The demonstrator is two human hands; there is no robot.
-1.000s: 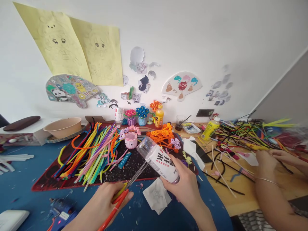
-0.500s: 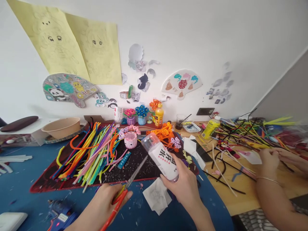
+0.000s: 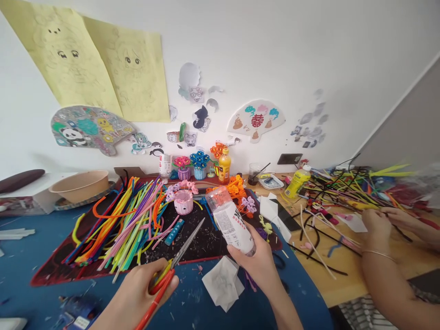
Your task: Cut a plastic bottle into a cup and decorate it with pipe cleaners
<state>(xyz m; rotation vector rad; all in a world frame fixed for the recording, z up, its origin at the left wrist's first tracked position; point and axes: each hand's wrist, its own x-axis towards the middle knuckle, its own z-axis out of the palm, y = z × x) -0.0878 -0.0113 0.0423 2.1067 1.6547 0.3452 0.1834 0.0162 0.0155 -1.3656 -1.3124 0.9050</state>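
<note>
My left hand is closed round the red and yellow handles of a pair of scissors, whose blades point up and to the right over the black mat. My right hand grips a clear plastic bottle with a white printed label, tilted with its base up and to the left. The scissor tips are a little left of the bottle and not touching it. A crumpled white tissue lies on the blue table between my hands.
A heap of coloured pipe cleaners lies left on the mat, with a pink cup and orange twisted flowers behind. Another person's hands work at the wooden table on the right among black wires. A glue gun lies near left.
The bottle has swung more upright and turned, so its label now shows small print. The scissors drew back to the left, away from the bottle. The view shifted slightly rightward.
</note>
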